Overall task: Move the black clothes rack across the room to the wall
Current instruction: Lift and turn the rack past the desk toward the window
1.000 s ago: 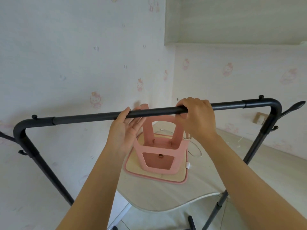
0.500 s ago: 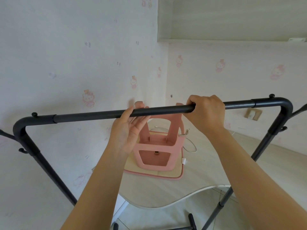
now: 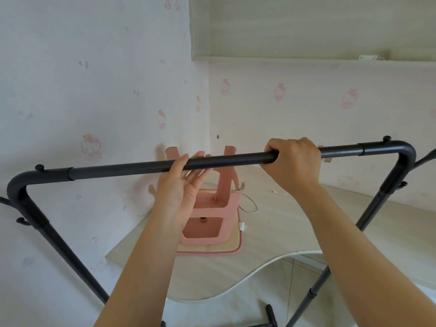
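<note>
black clothes rack (image 3: 118, 169) matte tubular; right hand (image 3: 293, 162) grips it, left hand (image 3: 180, 185) loose.

no readable text, labels or numbers anywhere

Soft, even daylight; faint shadows (no glare); wide-angle bending at edges; slightly soft.

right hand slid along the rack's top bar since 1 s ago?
Cannot tell for sure; if so, barely. The right hand stays clamped about as far from the joint collar on the top bar as before.
</note>
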`<action>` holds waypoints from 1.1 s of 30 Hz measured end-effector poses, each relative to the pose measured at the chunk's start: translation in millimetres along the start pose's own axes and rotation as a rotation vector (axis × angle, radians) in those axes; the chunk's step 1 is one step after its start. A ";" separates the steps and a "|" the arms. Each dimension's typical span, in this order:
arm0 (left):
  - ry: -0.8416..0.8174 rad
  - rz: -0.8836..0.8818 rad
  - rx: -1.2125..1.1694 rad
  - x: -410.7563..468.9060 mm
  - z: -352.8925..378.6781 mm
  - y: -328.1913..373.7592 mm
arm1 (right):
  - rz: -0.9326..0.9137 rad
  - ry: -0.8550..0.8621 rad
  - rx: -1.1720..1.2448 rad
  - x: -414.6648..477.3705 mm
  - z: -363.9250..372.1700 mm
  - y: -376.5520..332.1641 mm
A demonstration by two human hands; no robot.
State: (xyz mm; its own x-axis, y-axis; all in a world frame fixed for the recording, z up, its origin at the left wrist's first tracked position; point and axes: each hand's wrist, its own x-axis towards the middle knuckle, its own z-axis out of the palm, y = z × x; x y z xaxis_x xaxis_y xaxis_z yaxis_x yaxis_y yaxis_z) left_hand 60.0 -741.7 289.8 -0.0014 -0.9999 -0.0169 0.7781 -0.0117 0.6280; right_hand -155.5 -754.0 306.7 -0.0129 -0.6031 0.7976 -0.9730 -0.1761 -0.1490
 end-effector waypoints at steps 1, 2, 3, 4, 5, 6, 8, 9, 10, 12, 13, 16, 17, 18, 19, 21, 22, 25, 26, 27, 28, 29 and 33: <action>-0.004 -0.017 0.004 0.3 1.9 -1.3 | 0.015 0.011 -0.021 -1.5 -2.7 1.7; -0.007 -0.029 0.009 -0.3 3.6 -2.5 | 0.032 0.014 -0.039 -3.3 -5.2 2.9; -0.010 -0.040 0.015 -1.1 5.3 -3.9 | 0.048 0.014 -0.054 -5.2 -8.1 4.6; -0.015 -0.050 0.017 -1.5 7.1 -5.4 | 0.067 0.015 -0.064 -7.1 -11.1 5.8; -0.021 -0.061 0.020 -1.3 8.8 -7.4 | 0.085 0.018 -0.076 -8.9 -14.1 7.0; -0.029 -0.077 0.019 -1.4 10.9 -9.4 | 0.102 0.023 -0.090 -10.7 -17.2 8.5; -0.043 -0.111 0.006 -1.5 14.8 -12.7 | 0.124 0.028 -0.113 -14.5 -22.0 12.2; -0.054 -0.124 0.002 -1.7 16.3 -14.2 | 0.132 0.029 -0.120 -16.5 -24.4 14.2; -0.064 -0.130 0.002 -1.5 17.3 -15.4 | 0.140 0.028 -0.124 -18.2 -26.1 15.9; -0.082 -0.140 0.010 -2.7 20.0 -17.0 | 0.162 0.027 -0.140 -21.6 -30.4 17.9; -0.089 -0.149 0.014 -3.7 21.4 -18.2 | 0.175 0.028 -0.152 -23.5 -32.8 18.7; -0.107 -0.165 0.017 -7.0 26.0 -21.7 | 0.194 0.046 -0.180 -29.3 -40.2 20.9; -0.118 -0.175 0.019 -9.0 27.6 -23.0 | 0.196 0.055 -0.193 -31.7 -43.3 21.4; -0.130 -0.182 0.021 -10.4 28.4 -24.7 | 0.195 0.063 -0.204 -33.6 -46.5 21.4; -0.141 -0.190 0.020 -12.4 29.2 -26.5 | 0.197 0.069 -0.216 -35.9 -50.3 21.6; -0.165 -0.210 0.015 -16.9 31.3 -30.4 | 0.207 0.068 -0.238 -40.4 -58.5 22.2; -0.175 -0.216 0.015 -18.8 32.2 -32.2 | 0.212 0.068 -0.248 -42.9 -62.2 22.6; -0.185 -0.229 0.024 -23.3 33.1 -37.9 | 0.226 0.068 -0.286 -50.4 -73.7 23.8; -0.193 -0.229 0.032 -23.8 32.8 -40.5 | 0.235 0.064 -0.299 -52.8 -77.0 24.7; -0.204 -0.229 0.039 -25.1 32.9 -42.8 | 0.248 0.059 -0.311 -55.4 -80.0 25.6; -0.212 -0.228 0.041 -25.5 32.9 -44.4 | 0.259 0.055 -0.321 -56.6 -82.0 26.3; -0.217 -0.232 0.039 -27.2 33.8 -45.8 | 0.271 0.052 -0.334 -58.7 -84.7 27.2; -0.242 -0.245 0.023 -34.8 38.7 -51.5 | 0.291 0.054 -0.362 -66.5 -98.4 30.3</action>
State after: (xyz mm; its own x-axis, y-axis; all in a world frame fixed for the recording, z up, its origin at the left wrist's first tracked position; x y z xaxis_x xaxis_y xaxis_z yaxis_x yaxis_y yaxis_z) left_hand -4.3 -706.8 288.1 -0.3381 -0.9410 0.0141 0.7216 -0.2496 0.6458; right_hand -206.8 -642.7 306.7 -0.2996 -0.5443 0.7835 -0.9449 0.2829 -0.1648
